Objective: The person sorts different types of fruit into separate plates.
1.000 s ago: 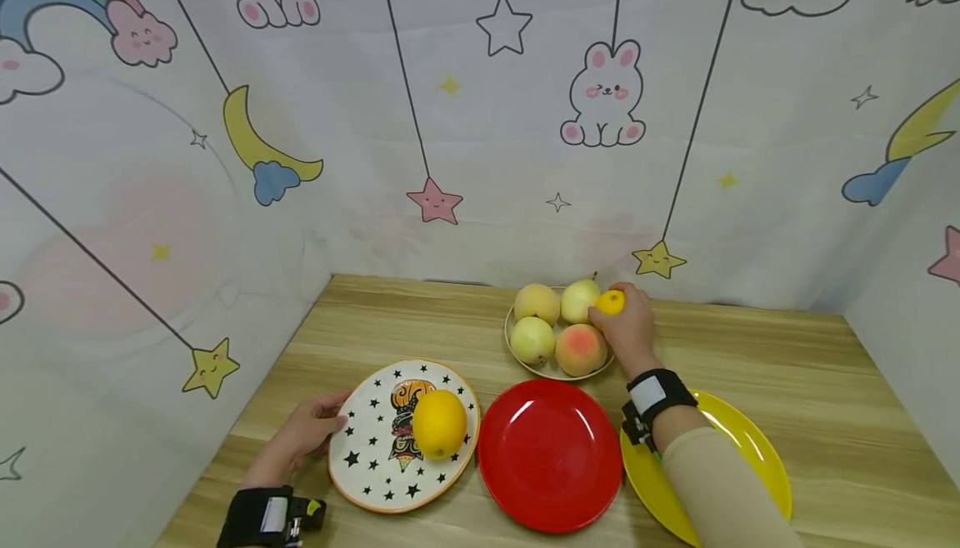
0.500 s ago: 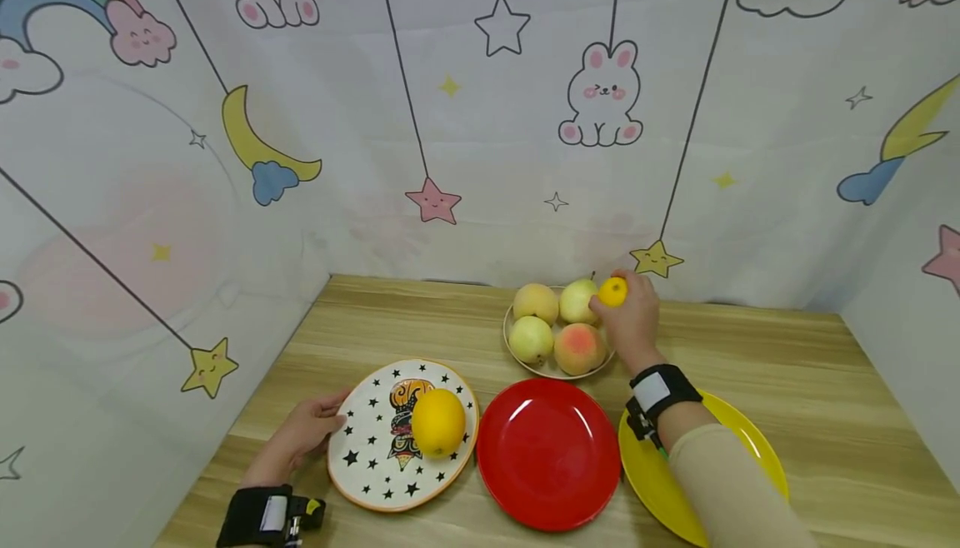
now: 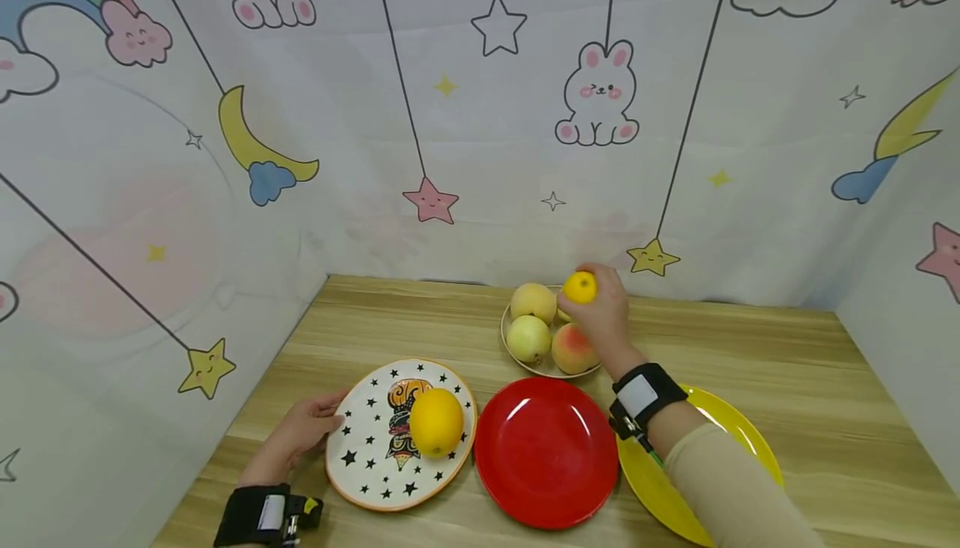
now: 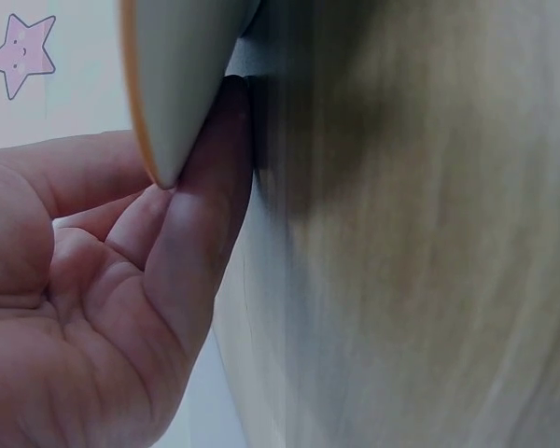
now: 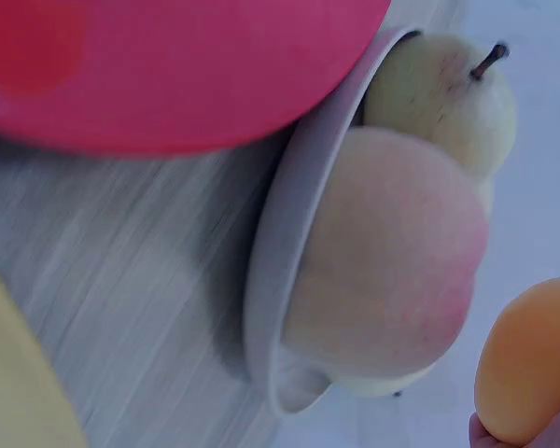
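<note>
Patterned cloth [image 3: 112, 298] is standing along the left, back and right edges of the wood-grain surface [image 3: 405, 315]. Near the left edge, the left hand [image 3: 303, 427] is pinching the rim of the starred plate [image 3: 367, 440]. The left wrist view is showing what the head view is hiding: the thumb is lying above the rim and other fingers are reaching beneath it.

A yellow fruit [image 3: 437, 421] is sitting on the plate's right half, nearly round, its darker end facing the front edge. Next, a red plate [image 3: 546, 452] is lying near the middle of the front edge. Behind it, towards the back edge, a bowl [image 5: 271, 261] is holding peaches and pears; the right wrist view is revealing one pear's [image 5: 439, 103] dark stem.

Over the bowl's back right part, the right hand's [image 3: 606, 315] fingers are grasping a small fruit [image 3: 579, 287], its end spot facing the head camera. The right wrist view is showing it longer than wide and apart from the bowl, but is cutting it off, so its full axis is staying unclear. Farther right, a sleeve [image 3: 727, 481] is partly covering a yellow plate [image 3: 660, 481].
</note>
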Demonstrator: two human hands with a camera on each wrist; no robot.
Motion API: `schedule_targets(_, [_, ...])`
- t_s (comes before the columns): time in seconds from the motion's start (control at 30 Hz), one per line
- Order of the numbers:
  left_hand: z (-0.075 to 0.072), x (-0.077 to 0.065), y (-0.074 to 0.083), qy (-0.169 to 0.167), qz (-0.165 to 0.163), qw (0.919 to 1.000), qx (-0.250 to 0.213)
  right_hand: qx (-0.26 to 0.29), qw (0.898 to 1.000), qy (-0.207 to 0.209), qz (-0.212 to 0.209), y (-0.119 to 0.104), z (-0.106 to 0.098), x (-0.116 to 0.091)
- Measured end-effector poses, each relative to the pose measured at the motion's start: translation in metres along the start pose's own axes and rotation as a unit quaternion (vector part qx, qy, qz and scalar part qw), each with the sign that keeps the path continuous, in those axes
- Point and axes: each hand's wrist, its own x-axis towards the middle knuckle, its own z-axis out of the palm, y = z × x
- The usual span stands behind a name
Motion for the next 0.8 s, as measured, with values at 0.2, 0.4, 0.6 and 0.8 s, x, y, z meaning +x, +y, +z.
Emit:
schedule_targets(0.2, [0.001,-0.001,0.000,0.002,0.010,0.9999,-0.004,0.029,0.998,-0.053,-0.006,-0.022,0.016,-0.011])
schedule_targets(0.4, [0.001,-0.001,0.000,-0.003,0.013,0.9998,-0.012,0.035,0.996,-0.071,-0.027,-0.039,0.034,-0.019])
schedule_targets(0.6, [0.000,-0.002,-0.002,0.003,0.016,0.9999,-0.006,0.038,0.994,-0.096,-0.039,-0.052,0.051,-0.030])
schedule_targets(0.8, [0.000,-0.002,-0.002,0.010,0.020,0.9997,-0.003,0.048,0.991,-0.117,-0.040,-0.058,0.068,-0.040])
